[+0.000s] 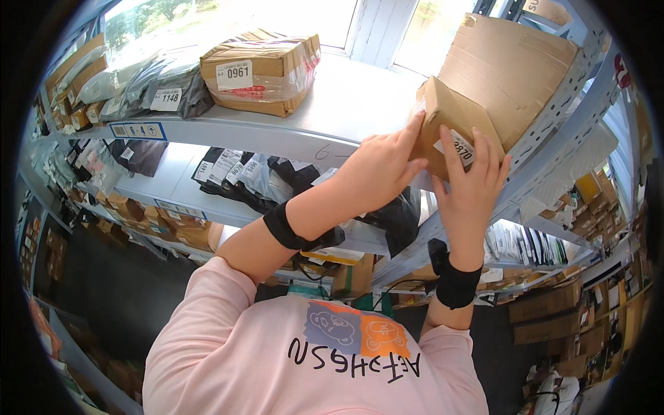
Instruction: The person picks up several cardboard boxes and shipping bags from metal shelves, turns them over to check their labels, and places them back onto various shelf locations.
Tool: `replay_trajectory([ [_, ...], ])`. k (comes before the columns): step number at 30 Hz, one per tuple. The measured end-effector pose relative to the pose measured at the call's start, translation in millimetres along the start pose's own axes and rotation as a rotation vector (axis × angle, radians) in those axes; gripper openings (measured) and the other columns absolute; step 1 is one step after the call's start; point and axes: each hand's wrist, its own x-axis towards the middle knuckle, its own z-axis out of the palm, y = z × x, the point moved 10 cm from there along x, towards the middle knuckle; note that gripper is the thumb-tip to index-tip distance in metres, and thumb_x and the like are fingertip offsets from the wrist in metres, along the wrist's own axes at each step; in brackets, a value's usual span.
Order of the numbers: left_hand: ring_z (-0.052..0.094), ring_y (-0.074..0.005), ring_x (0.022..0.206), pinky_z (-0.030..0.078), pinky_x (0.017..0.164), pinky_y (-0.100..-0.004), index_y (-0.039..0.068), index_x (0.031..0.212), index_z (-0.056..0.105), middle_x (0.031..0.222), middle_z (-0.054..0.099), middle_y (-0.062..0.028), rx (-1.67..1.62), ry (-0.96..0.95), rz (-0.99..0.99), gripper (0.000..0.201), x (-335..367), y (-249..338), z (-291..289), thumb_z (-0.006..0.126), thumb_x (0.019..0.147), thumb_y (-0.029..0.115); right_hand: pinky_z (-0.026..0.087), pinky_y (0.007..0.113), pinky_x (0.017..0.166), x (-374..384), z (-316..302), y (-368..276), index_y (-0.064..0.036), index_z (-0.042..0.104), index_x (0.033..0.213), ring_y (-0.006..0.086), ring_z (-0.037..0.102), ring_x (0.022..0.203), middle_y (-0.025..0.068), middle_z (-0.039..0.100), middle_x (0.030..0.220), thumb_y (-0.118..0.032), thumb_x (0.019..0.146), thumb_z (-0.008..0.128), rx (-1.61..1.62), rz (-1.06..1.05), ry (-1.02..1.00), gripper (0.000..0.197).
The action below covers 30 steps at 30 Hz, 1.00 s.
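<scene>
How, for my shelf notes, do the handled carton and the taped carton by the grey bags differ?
The taped carton bears red print; the handled carton shows none. The left hand and right hand touch the handled carton; the taped carton stands untouched. Fingers partly cover the handled carton's label; the taped carton's label shows fully. Both are labelled brown cardboard.

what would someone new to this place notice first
Probably the small brown box at the right end of the top shelf, with the left hand and right hand both on it. Next, the larger taped carton farther left on the same shelf, by the bright window. The pink shirt also stands out at the bottom.
</scene>
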Motion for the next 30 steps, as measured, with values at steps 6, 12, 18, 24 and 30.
replay_trajectory([
  [6, 0.061, -0.0458, 0.087, 0.046, 0.082, -0.0487, -0.01, 0.142, 0.031, 0.094, 0.065, -0.0276, 0.114, 0.056, -0.079, 0.056, 14, -5, 28, 0.052, 0.096, 0.012, 0.021, 0.061, 0.111, -2, 4, 20, -0.0331, 0.057, 0.136, 0.0343, 0.04, 0.129, 0.0135, 0.045, 0.134, -0.028, 0.085, 0.068, 0.078, 0.0, 0.068, 0.053],
  [12, 0.066, -0.034, 0.089, 0.047, 0.083, -0.042, -0.007, 0.14, 0.04, 0.092, 0.068, -0.0177, 0.385, 0.197, -0.095, 0.056, 15, -6, 37, 0.058, 0.094, 0.018, 0.02, 0.064, 0.112, -1, 18, 31, -0.0338, 0.057, 0.135, 0.0354, 0.039, 0.13, 0.0142, 0.045, 0.132, -0.027, 0.086, 0.067, 0.129, 0.053, 0.101, 0.051],
  [18, 0.051, -0.0318, 0.124, 0.035, 0.106, -0.0459, -0.008, 0.145, 0.032, 0.125, 0.058, -0.0206, 0.577, 0.142, -0.026, 0.066, -8, 17, 25, 0.06, 0.092, 0.02, 0.019, 0.064, 0.112, -6, 18, 23, -0.0273, 0.052, 0.141, 0.0424, 0.032, 0.136, 0.0215, 0.037, 0.145, -0.027, 0.091, 0.062, 0.115, 0.064, 0.076, 0.052],
  [24, 0.052, -0.0362, 0.124, 0.035, 0.107, -0.0441, 0.008, 0.148, 0.036, 0.14, 0.052, -0.019, 0.17, -0.064, -0.172, 0.067, -178, 14, -107, 0.061, 0.086, 0.004, 0.02, 0.056, 0.115, -74, -33, -28, -0.0038, 0.038, 0.147, 0.0453, 0.025, 0.142, 0.0261, 0.026, 0.154, -0.011, 0.09, 0.056, 0.561, 0.207, 0.094, 0.06],
  [30, 0.065, -0.0366, 0.097, 0.051, 0.083, -0.0405, 0.001, 0.141, 0.044, 0.105, 0.069, -0.0179, 0.338, -0.102, -0.972, 0.053, -426, -28, -261, 0.057, 0.089, 0.003, 0.023, 0.053, 0.115, -57, -22, -171, -0.007, 0.045, 0.143, 0.0414, 0.029, 0.142, 0.0193, 0.035, 0.153, -0.013, 0.089, 0.058, 0.762, -0.034, -0.225, 0.056],
])
